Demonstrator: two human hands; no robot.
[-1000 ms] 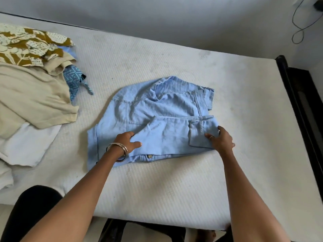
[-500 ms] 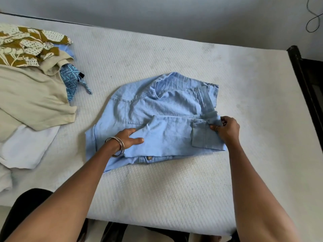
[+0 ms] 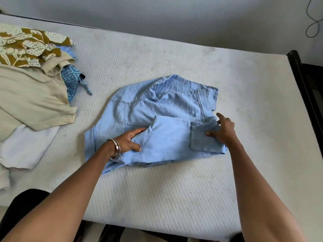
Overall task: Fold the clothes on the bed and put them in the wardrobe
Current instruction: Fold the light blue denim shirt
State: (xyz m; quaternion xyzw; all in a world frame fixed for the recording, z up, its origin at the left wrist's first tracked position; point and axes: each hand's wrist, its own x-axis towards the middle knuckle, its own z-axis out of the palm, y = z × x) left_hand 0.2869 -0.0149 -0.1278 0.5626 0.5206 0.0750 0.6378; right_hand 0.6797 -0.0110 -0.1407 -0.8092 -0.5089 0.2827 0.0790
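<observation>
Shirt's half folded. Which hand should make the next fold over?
Probably the right hand: it sits at the light blue shirt's right edge, on the folded sleeve cuff. The left hand rests mid-shirt, better placed to anchor.

Your light blue denim shirt point(image 3: 162, 119) lies partly folded in the middle of the bed point(image 3: 174, 189), one sleeve laid across its front with the cuff to the right. A heap of unfolded clothes point(image 3: 29, 88) sits at the bed's left edge, well apart from it.
</observation>
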